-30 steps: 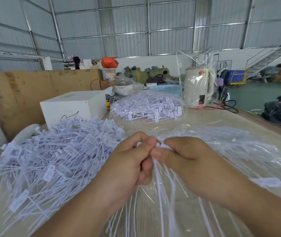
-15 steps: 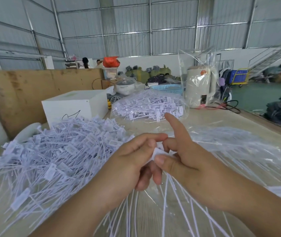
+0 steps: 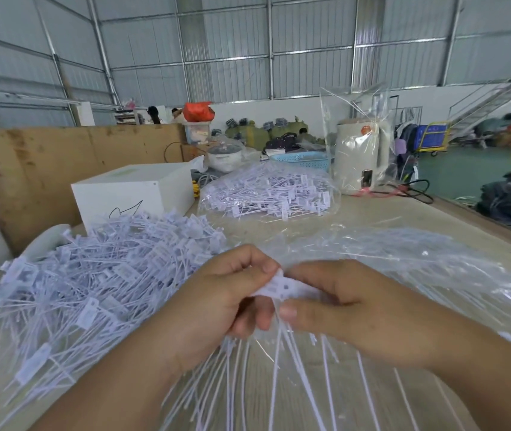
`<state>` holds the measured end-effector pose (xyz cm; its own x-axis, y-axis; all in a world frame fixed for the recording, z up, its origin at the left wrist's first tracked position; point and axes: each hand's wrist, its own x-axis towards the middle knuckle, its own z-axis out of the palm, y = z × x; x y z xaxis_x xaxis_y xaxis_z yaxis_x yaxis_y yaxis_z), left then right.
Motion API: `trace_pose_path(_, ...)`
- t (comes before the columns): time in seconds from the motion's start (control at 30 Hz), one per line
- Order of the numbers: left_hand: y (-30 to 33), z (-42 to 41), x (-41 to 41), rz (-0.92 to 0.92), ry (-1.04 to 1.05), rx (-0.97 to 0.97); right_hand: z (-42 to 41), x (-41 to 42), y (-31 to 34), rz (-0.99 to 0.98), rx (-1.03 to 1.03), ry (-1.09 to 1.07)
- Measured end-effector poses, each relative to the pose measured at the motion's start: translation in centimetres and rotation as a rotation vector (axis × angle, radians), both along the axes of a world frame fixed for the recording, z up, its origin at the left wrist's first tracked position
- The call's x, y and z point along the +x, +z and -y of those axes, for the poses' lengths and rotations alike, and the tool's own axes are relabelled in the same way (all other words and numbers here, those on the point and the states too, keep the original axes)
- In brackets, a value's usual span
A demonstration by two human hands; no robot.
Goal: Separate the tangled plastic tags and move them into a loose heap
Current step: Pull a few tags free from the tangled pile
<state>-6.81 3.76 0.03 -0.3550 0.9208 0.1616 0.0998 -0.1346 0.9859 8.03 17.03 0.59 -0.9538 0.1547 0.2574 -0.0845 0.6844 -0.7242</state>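
Observation:
A bunch of white plastic tags [image 3: 282,289] is held between both hands at the middle of the view, label ends up, thin tails fanning down toward me. My left hand [image 3: 217,303] pinches the bunch from the left with thumb and curled fingers. My right hand [image 3: 350,309] grips it from the right, thumb under the labels. A big loose heap of separated tags [image 3: 92,281] lies on the table to the left. A crumpled clear plastic bag [image 3: 419,265] spreads under and right of my hands.
Farther back lies a sealed clear bag of tags [image 3: 266,194]. A white box [image 3: 133,191] stands behind the heap, a plywood board [image 3: 45,169] beyond it. A wrapped cream kettle [image 3: 360,157] and blue basket [image 3: 304,160] stand at the table's [image 3: 403,222] far end.
My right index finger, which pointed up half a second ago, has curled back onto the bunch. Both hands hold the tags a little higher, with the label ends now showing between them.

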Motion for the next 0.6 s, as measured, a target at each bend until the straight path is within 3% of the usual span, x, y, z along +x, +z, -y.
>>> trace_pose_path(0.1,0.3,0.2,-0.5,-0.081,0.002,-0.009,-0.7,0.4,0.6,0.113,0.049,-0.075)
trace_pose_path(0.23,0.0,-0.3,0.5,-0.084,0.052,0.062,-0.4,0.2,0.6,-0.003,-0.059,-0.134)
trace_pose_path(0.33,0.0,-1.1,1.7,0.195,0.174,0.199,0.8,-0.7,-0.1,-0.225,-0.073,-0.268)
trace_pose_path(0.43,0.3,-1.3,2.7,0.501,0.187,0.277,2.1,-1.7,-0.3,-0.362,-0.183,-0.26)
trace_pose_path(0.6,0.2,-1.2,2.5,0.69,0.22,0.29,2.5,-1.8,-0.5,-0.437,-0.205,-0.294)
